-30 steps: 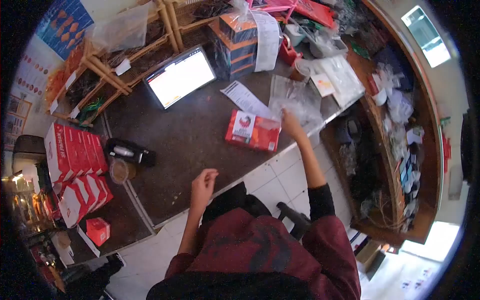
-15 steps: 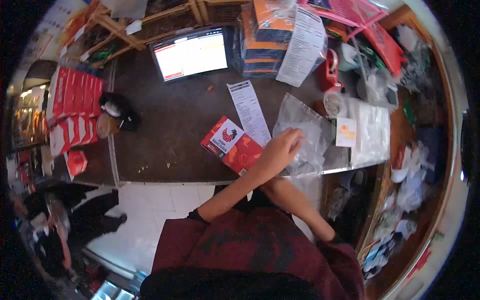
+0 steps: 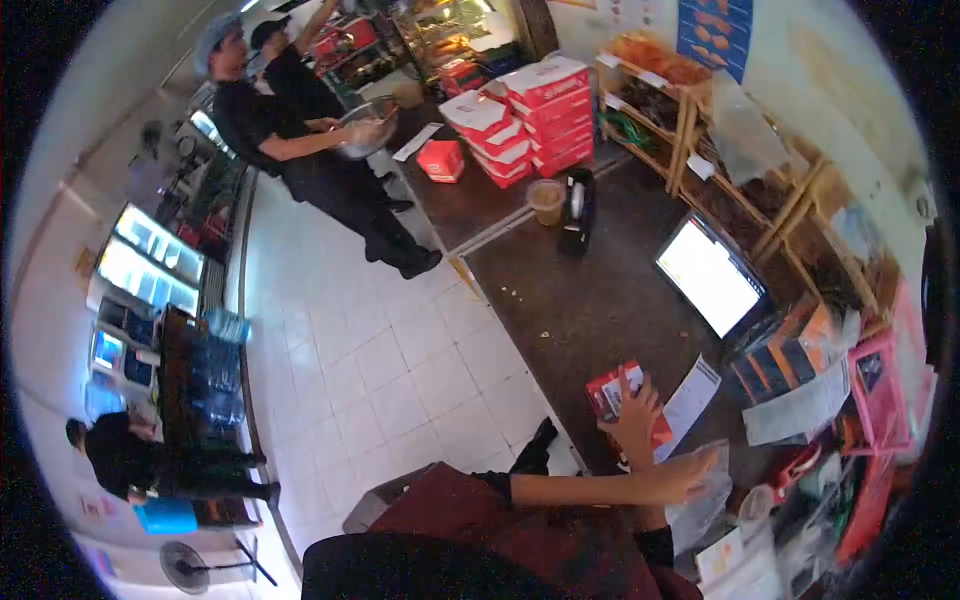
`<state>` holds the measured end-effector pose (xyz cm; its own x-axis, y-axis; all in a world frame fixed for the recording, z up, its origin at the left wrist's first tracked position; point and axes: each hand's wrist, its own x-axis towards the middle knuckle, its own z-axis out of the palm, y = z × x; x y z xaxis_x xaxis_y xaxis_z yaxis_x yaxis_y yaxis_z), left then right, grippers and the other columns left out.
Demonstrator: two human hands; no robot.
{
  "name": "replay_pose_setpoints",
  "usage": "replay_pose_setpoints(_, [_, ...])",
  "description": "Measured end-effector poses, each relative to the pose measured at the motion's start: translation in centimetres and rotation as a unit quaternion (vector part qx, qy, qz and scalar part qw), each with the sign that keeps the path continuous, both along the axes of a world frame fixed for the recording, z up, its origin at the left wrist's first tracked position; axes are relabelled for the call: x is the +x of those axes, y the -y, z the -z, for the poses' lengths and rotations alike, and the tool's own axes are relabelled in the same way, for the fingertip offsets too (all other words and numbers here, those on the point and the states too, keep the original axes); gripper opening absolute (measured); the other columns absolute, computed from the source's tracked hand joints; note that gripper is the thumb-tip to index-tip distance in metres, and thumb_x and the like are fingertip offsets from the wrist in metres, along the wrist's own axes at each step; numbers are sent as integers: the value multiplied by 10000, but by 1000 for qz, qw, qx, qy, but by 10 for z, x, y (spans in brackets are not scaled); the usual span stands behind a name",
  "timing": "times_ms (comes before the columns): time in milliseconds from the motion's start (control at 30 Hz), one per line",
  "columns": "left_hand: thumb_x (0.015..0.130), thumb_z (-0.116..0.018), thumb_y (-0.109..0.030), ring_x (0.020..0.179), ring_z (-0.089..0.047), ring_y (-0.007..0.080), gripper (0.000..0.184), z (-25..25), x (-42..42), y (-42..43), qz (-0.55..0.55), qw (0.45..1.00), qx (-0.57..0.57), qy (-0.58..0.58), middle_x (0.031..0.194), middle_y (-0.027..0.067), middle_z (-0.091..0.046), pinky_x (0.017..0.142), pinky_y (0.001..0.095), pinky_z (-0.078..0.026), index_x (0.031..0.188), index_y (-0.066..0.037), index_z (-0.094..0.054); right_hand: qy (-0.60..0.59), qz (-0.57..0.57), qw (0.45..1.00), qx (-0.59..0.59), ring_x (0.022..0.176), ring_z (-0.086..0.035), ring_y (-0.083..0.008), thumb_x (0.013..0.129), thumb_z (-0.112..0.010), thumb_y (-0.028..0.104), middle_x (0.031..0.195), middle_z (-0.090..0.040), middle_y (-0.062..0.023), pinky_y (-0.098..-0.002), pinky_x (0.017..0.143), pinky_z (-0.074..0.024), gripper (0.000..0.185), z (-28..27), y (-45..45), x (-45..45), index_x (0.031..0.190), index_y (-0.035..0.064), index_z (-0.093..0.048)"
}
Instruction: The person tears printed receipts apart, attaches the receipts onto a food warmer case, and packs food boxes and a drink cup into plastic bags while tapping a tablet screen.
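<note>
My forearms cross at the counter's edge. My right hand (image 3: 635,412) lies over a red food box (image 3: 604,392) with a white label panel, its fingers gripping the box. My left hand (image 3: 688,477), somewhat blurred, reaches across to the right and closes on a clear plastic bag (image 3: 712,505). Beside the red box lies a long printed receipt (image 3: 694,398). The hand covers part of the box.
A lit tablet (image 3: 710,275) stands behind, near orange-and-black boxes (image 3: 790,360). Stacked red-and-white boxes (image 3: 550,115), a drink cup (image 3: 546,200) and a black device (image 3: 577,210) are farther along the counter. Several people in dark clothes stand left; one holds a bowl (image 3: 368,128).
The view has swung left, bringing the room and other people in. My right hand, hidden before, now rests on the red box. My left hand stays at the plastic bag.
</note>
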<state>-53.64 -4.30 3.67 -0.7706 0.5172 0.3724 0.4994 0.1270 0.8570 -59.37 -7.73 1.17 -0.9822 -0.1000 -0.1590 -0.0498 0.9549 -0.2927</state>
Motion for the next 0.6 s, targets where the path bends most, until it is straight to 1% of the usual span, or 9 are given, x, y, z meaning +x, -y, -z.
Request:
replay_pose_setpoints(33, [757, -603, -164, 620, -548, 268, 325, -1, 0, -2, -44, 996, 56, -53, 765, 123, -518, 522, 367, -430, 964, -54, -378, 0, -31, 999, -11, 1221, -277, -414, 497, -822, 350, 1361, -217, -256, -599, 911, -296, 1102, 1, -7, 2, 1392, 265, -184])
replay_pose_setpoints(100, [709, -664, -174, 613, -541, 183, 370, -26, -6, 14, 11, 990, 50, 130, 710, 73, -514, 521, 317, -424, 955, -50, -417, 34, -21, 999, 8, 1249, -219, -447, 468, -826, 394, 1381, -166, -250, -616, 917, -280, 1158, -3, -10, 2, 1401, 267, -153])
replay_pose_setpoints(200, [772, -628, -140, 637, -534, 201, 248, -14, -24, 14, 55, 977, 62, 196, 722, 84, -536, 601, 337, -432, 894, -16, -451, 106, -19, 994, 27, 1231, -251, -445, 480, -819, 401, 1364, -188, -264, -617, 906, -286, 1143, -4, -12, -1, 1401, 268, -155])
replay_pose_setpoints(367, [846, -545, -135, 648, -532, 162, 153, -32, -45, 8, 40, 993, 45, 105, 726, 80, -545, 591, 330, -410, 895, -33, -443, 40, -89, 995, 32, 1204, -295, -444, 496, -781, 487, 1327, -253, -279, -589, 921, -291, 1111, -45, -11, 20, 1398, 241, -181])
replay_pose_setpoints(400, [869, -522, -173, 673, -550, 162, 150, -32, -51, 9, 60, 993, 10, 99, 727, 72, -545, 594, 335, -433, 918, -55, -444, 22, -100, 995, -19, 1132, -347, -434, 548, -722, 500, 1230, -323, -276, -575, 898, -297, 943, -53, -10, 31, 1340, 181, -323])
replay_pose_setpoints(433, [891, -498, -212, 697, -568, 162, 154, -33, -55, 8, 81, 992, -28, 94, 728, 63, -545, 596, 340, -456, 942, -77, -445, 18, -98, 995, -21, 1132, -347, -434, 548, -722, 500, 1230, -323, -276, -575, 898, -297, 943, -48, -16, 45, 1340, 181, -323])
replay_pose_setpoints(467, [891, -498, -212, 697, -568, 162, 154, -44, -59, 11, 84, 992, -31, 91, 728, 63, -545, 596, 340, -456, 942, -77, -445, -21, -179, 977, -115, 1118, -364, -441, 547, -726, 504, 1223, -332, -286, -550, 913, -299, 955, -40, -24, 64, 1346, 179, -316])
replay_pose_setpoints(533, [902, -480, -208, 650, -574, 163, 160, -69, -67, 24, 145, 951, -73, 264, 712, 79, -537, 566, 341, -477, 970, -80, -414, -63, -248, 943, -211, 1103, -380, -448, 546, -731, 507, 1216, -342, -296, -524, 929, -302, 968, -54, -32, 87, 1351, 176, -308])
replay_pose_setpoints(600, [905, -476, -206, 610, -571, 162, 161, -50, -85, 30, 148, 960, -87, 219, 695, 75, -533, 552, 337, -486, 981, -81, -410, 127, -258, 940, -182, 1078, -397, -470, 555, -748, 492, 1219, -351, -307, -489, 943, -302, 968, -116, -51, 118, 1354, 170, -308])
